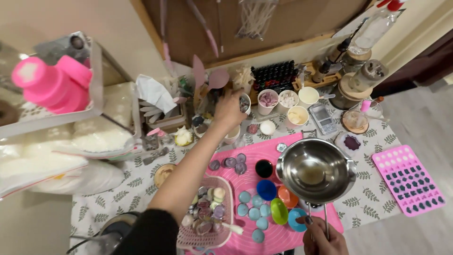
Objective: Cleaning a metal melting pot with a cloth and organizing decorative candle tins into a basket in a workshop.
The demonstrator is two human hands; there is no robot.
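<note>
Hands observed: two. Left hand (pixel 230 109) is stretched out to the far side of the table, fingers curled over a white cup (pixel 245 102) among the jars there; whether they actually pinch it cannot be told. Right hand (pixel 322 241), at the bottom edge, is closed around the wire handle of a steel pouring pot (pixel 315 170), held over the pink silicone mat (pixel 264 163).

Count on the mat: four small coloured cups just beside the pot, blue (pixel 266 189), orange (pixel 286 196), green (pixel 279 211) and light blue (pixel 296 219), plus one black cup (pixel 264 168). About six pale blue discs (pixel 245 197) lie left of them; four purple discs (pixel 230 163) sit further back. One pink basket (pixel 207 212) of mixed wax pieces stands under the left forearm.

Behind the mat: four white cups (pixel 298 114) holding pale and pinkish pieces, one small digital scale (pixel 322 118), one rack of dark bottles (pixel 275 75). One pink mould tray (pixel 409 179), partly filled with dark shapes, lies well apart to the right.
</note>
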